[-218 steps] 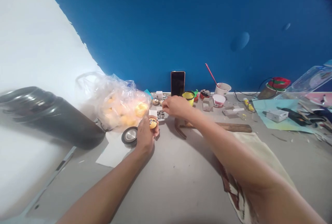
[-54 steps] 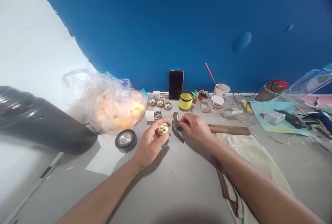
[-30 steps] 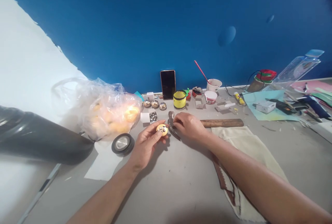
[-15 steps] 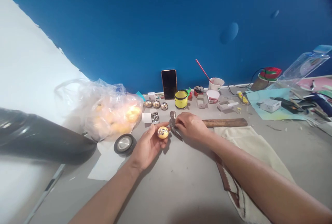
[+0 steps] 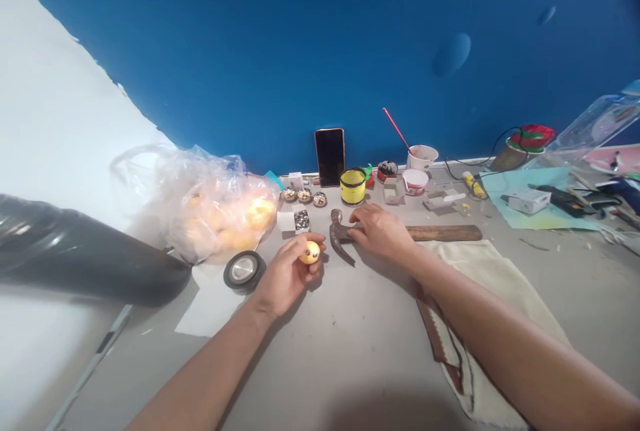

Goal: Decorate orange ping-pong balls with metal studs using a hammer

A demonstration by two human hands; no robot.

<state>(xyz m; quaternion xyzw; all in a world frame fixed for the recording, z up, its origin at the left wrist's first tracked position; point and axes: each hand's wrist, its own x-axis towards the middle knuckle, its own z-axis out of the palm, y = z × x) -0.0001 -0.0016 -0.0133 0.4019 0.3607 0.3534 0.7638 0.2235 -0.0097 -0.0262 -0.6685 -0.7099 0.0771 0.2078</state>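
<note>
My left hand point(image 5: 286, 274) is closed round a small yellow ball point(image 5: 310, 252) with a few shiny metal studs on it. To its right lies a claw hammer point(image 5: 443, 233), its metal head toward the ball and its wooden handle pointing right. My right hand point(image 5: 379, 231) rests over the hammer near the head; its fingers are curled, and whether they grip the handle is hard to see. Behind my left hand stands a small open box point(image 5: 301, 220) of shiny metal pieces. Three studded balls point(image 5: 305, 196) sit in a row behind that box.
A plastic bag of yellow balls point(image 5: 220, 211) and a black round container point(image 5: 244, 271) are at left. Behind are a phone point(image 5: 330, 158), yellow cup point(image 5: 353, 187) and white cup point(image 5: 423, 157). Cream cloth point(image 5: 500, 291) lies under my right forearm.
The yellow ball has turned in my left hand, so fewer studs face the camera. My right hand has shifted slightly right, away from the hammer's head. The view has moved slightly.
</note>
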